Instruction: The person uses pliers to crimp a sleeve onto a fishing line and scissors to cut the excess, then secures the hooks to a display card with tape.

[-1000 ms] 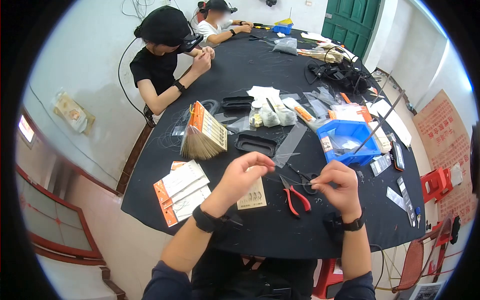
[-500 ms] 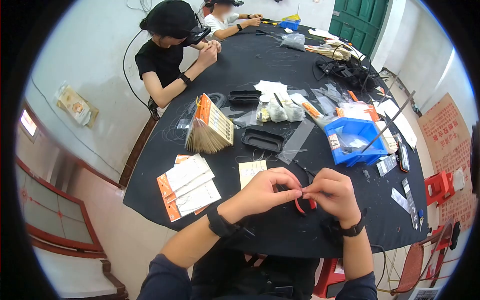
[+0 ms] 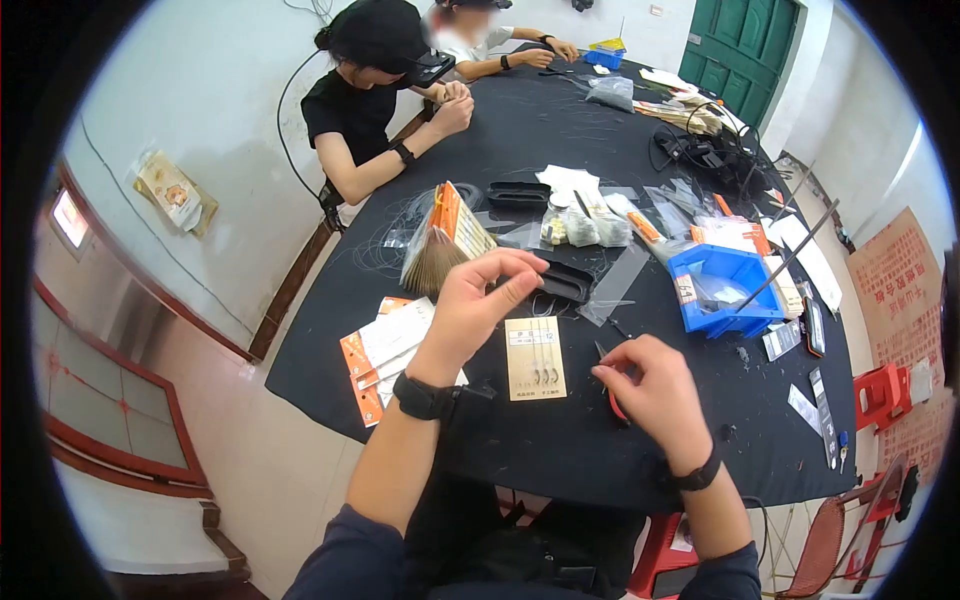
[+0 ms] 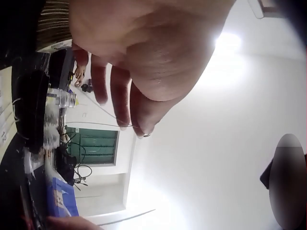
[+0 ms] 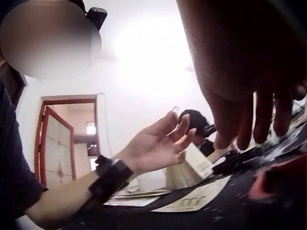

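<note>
My left hand (image 3: 478, 305) is raised over the table, thumb and index finger pinching a small fish hook (image 4: 146, 136). A thin line (image 4: 108, 113) trails from those fingertips. Below and to the right of that hand lies a cream card (image 3: 520, 385) with several hooks mounted on it. My right hand (image 3: 655, 390) hovers to the right of the card, fingers loosely bent, nothing visible between them. Beneath it are red-handled pliers (image 3: 616, 408), largely covered by the hand in the head view.
A fanned stack of cards (image 3: 432, 262) stands behind my left hand, with white and orange packets (image 3: 400, 335) nearby. Black trays (image 3: 560, 284), small bags (image 3: 585, 230) and a blue bin (image 3: 700, 320) with a rod lie farther back. Another person (image 3: 365, 100) sits at the table's left side.
My hands came together above the pliers, then parted. The left hand has risen away to the left with the hook, uncovering the hook card.
</note>
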Demonstrator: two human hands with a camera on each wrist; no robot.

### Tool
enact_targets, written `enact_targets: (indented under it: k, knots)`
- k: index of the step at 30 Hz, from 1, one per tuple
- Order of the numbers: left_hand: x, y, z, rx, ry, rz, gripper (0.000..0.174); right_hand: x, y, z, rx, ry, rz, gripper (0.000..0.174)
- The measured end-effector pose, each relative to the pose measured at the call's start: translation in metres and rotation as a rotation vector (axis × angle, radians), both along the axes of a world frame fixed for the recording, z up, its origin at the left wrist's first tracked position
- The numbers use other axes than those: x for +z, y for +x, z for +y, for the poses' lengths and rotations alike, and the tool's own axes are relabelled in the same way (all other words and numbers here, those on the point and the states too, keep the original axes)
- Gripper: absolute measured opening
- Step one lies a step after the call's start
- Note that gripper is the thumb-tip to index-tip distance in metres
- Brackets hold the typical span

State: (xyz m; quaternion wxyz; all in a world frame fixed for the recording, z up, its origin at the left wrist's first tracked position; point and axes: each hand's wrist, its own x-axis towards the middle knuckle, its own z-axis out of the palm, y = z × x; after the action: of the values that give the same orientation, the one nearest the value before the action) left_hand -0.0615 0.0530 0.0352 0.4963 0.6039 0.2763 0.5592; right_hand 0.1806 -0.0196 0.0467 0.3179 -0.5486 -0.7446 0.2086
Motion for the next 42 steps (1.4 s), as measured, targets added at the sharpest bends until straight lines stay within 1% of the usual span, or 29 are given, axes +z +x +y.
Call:
enact_targets:
  k: [1, 2, 3, 4, 5, 6, 7, 9, 10, 11, 14, 18, 21, 24, 28, 31, 34, 37, 40, 42]
  knots:
    - [0.002, 0.001, -0.001, 0.008, -0.018, -0.079, 0.015, 0.001, -0.011, -0.005, -0.031, -0.048, -0.056, 0.022]
    - [0.004, 0.001, -0.001, 0.016, -0.036, -0.159, 0.015, -0.001, -0.022, -0.009, -0.063, -0.059, -0.124, 0.032]
    - [-0.002, -0.001, 0.002, -0.003, -0.057, -0.201, 0.015, -0.007, -0.033, -0.013, -0.106, -0.016, -0.199, 0.038]
    - [-0.005, -0.003, 0.003, -0.079, -0.111, -0.260, 0.015, -0.014, -0.045, -0.016, -0.150, 0.028, -0.274, 0.043]
    - [-0.006, -0.004, 0.003, -0.155, -0.163, -0.319, 0.015, -0.019, -0.056, -0.017, -0.185, 0.012, -0.350, 0.054]
    - [-0.008, -0.005, 0.004, -0.231, -0.212, -0.378, 0.015, -0.019, -0.066, -0.019, -0.211, 0.025, -0.390, 0.057]
    - [-0.010, -0.002, 0.005, -0.220, -0.243, -0.360, 0.016, -0.020, -0.076, -0.021, -0.237, 0.038, -0.431, 0.060]
    - [-0.015, -0.003, 0.007, -0.278, -0.332, -0.324, 0.015, -0.024, -0.089, -0.023, -0.279, 0.037, -0.498, 0.068]
    - [-0.015, -0.003, 0.006, -0.307, -0.377, -0.305, 0.015, -0.027, -0.092, -0.023, -0.283, 0.036, -0.491, 0.068]
    - [-0.014, -0.001, 0.006, -0.277, -0.409, -0.240, 0.015, -0.029, -0.093, -0.022, -0.288, 0.034, -0.484, 0.067]
    - [-0.020, 0.003, 0.009, -0.280, -0.494, -0.061, 0.017, -0.032, -0.089, -0.020, -0.273, 0.000, -0.414, 0.064]
    - [-0.031, 0.008, 0.013, -0.296, -0.485, -0.021, 0.017, -0.027, -0.085, -0.022, -0.270, -0.054, -0.302, 0.063]
    - [-0.035, 0.011, 0.014, -0.296, -0.491, -0.001, 0.017, -0.023, -0.078, -0.022, -0.295, -0.068, -0.273, 0.064]
    - [-0.037, 0.011, 0.015, -0.294, -0.507, -0.034, 0.018, -0.015, -0.072, -0.022, -0.319, -0.175, -0.335, 0.066]
    - [-0.047, 0.014, 0.019, -0.331, -0.455, -0.002, 0.019, -0.010, -0.063, -0.020, -0.298, -0.266, -0.394, 0.064]
    - [-0.050, 0.016, 0.019, -0.373, -0.438, 0.036, 0.020, -0.010, -0.060, -0.019, -0.293, -0.248, -0.380, 0.062]
    - [-0.050, 0.016, 0.019, -0.387, -0.423, 0.052, 0.020, -0.016, -0.056, -0.020, -0.279, -0.166, -0.355, 0.062]
    - [-0.052, 0.016, 0.019, -0.391, -0.423, 0.065, 0.020, -0.018, -0.053, -0.016, -0.266, -0.224, -0.250, 0.061]
    - [-0.052, 0.015, 0.023, -0.393, -0.423, 0.044, 0.020, -0.012, -0.052, -0.017, -0.228, -0.244, -0.163, 0.057]
    - [-0.051, 0.014, 0.022, -0.397, -0.437, 0.019, 0.020, -0.020, -0.042, -0.009, -0.172, -0.275, 0.031, 0.057]
